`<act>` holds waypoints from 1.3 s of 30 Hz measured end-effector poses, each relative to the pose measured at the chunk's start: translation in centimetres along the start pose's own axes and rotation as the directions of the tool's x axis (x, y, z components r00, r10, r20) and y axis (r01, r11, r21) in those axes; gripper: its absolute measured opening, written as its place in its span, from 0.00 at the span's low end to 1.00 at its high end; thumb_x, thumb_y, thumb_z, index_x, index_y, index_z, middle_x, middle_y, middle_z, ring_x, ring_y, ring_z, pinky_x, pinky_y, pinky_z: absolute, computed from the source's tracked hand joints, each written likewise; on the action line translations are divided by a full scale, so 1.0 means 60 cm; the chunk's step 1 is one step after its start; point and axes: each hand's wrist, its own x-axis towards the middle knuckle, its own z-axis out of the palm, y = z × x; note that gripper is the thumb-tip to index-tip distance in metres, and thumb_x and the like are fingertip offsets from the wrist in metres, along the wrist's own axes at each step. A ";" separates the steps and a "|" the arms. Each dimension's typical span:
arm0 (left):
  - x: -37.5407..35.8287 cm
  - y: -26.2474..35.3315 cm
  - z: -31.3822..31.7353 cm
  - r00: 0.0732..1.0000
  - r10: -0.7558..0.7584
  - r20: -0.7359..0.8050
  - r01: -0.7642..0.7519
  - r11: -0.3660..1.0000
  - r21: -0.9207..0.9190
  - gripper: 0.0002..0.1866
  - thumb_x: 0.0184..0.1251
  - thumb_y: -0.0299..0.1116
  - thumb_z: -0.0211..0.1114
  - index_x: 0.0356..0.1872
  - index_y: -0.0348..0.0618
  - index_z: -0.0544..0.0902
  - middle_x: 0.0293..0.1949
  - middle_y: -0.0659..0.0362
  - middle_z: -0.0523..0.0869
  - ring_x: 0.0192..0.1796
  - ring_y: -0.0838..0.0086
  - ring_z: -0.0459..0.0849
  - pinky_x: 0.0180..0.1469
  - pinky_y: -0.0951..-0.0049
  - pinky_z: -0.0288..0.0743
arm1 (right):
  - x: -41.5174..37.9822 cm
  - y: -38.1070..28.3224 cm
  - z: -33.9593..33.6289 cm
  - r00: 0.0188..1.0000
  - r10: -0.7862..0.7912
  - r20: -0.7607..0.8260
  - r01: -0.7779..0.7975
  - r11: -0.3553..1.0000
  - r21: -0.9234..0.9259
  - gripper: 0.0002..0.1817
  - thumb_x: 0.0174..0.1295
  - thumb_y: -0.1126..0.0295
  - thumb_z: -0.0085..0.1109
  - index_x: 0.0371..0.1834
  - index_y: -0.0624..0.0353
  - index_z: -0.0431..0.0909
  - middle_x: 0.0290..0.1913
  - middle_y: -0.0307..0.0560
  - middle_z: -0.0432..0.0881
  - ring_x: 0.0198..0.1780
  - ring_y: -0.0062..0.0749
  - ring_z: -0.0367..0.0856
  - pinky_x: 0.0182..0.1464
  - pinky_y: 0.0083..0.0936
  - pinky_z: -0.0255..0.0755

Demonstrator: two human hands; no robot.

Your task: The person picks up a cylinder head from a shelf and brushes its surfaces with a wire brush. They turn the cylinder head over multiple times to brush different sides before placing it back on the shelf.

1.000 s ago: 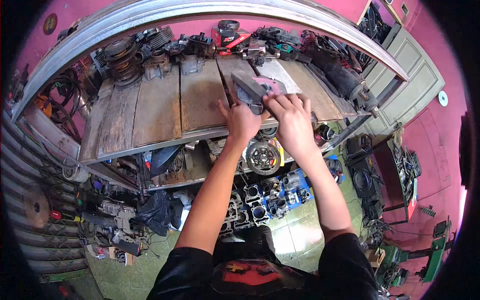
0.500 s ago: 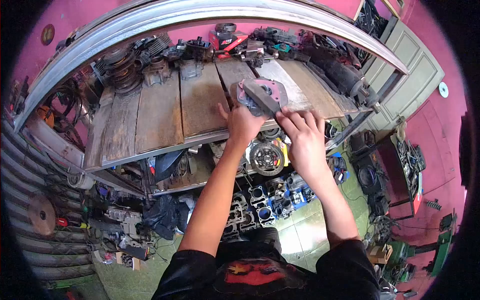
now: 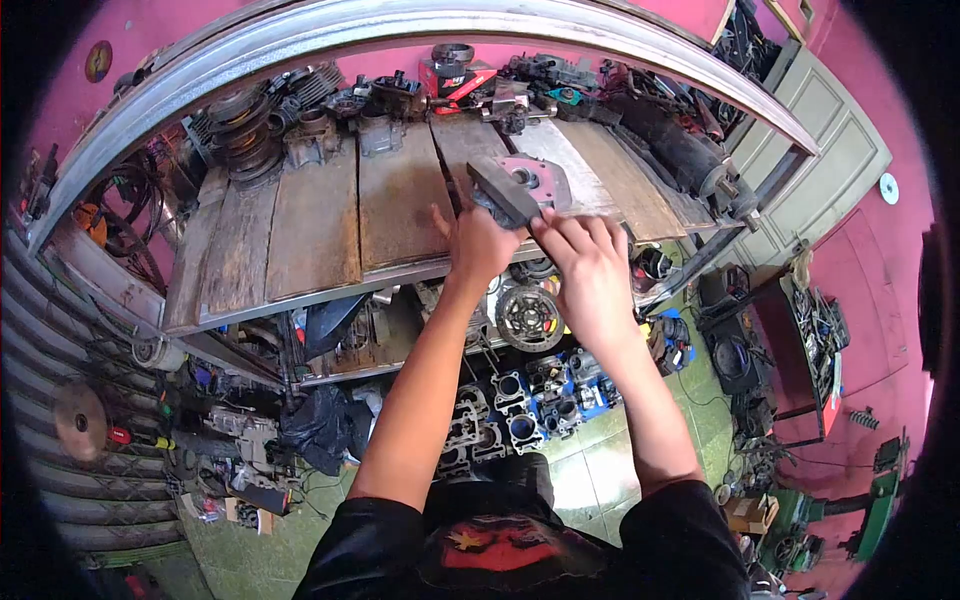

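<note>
On the wooden bench [image 3: 313, 220] rests a metal engine part, which looks like a cylinder head [image 3: 552, 184], its flat face up and reflecting pink, with a round hole in it. My left hand [image 3: 480, 245] grips its near left side, thumb out to the left; most of those fingers are hidden. A dark grey sanding block [image 3: 503, 192], long and rectangular, lies slantwise over the face's left part. My right hand [image 3: 592, 265] is closed around the block's near right end, fingers bent over it.
Greasy engine parts line the bench's back, with a red box [image 3: 462, 85] among them. A dark cylinder [image 3: 690, 150] lies at the right. A metal beam [image 3: 400, 38] crosses above. Below are a brake disc [image 3: 529, 318] and several cylinder blocks [image 3: 522, 428].
The sanding block has shifted left across the cylinder head with my right hand, baring more of the face's right side. My left hand keeps its grip on the part.
</note>
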 end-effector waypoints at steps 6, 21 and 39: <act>0.003 0.007 0.000 0.999 -0.021 -0.024 0.023 0.996 0.083 0.36 0.59 0.69 0.74 0.40 0.39 0.95 0.37 0.40 0.94 0.51 0.45 0.93 0.82 0.26 0.31 | 0.030 0.010 0.042 0.993 0.090 -0.073 -0.098 0.989 -0.115 0.23 0.64 0.75 0.59 0.63 0.55 0.85 0.63 0.44 0.86 0.63 0.44 0.82 0.75 0.48 0.65; 0.003 0.003 -0.010 0.999 -0.033 0.037 0.028 0.991 0.134 0.31 0.59 0.62 0.78 0.48 0.44 0.92 0.37 0.43 0.95 0.50 0.46 0.93 0.83 0.28 0.31 | -0.053 -0.007 -0.042 0.972 0.230 0.058 -0.217 0.961 -0.172 0.34 0.51 0.82 0.66 0.68 0.59 0.83 0.67 0.47 0.84 0.66 0.48 0.79 0.73 0.46 0.67; 0.008 0.002 -0.013 1.000 0.017 -0.005 -0.016 0.998 0.066 0.28 0.59 0.61 0.78 0.47 0.48 0.94 0.39 0.44 0.95 0.51 0.47 0.93 0.83 0.27 0.32 | -0.055 0.010 -0.025 0.945 0.325 -0.032 -0.327 0.935 -0.140 0.35 0.46 0.83 0.68 0.65 0.59 0.83 0.67 0.49 0.85 0.62 0.48 0.82 0.68 0.44 0.69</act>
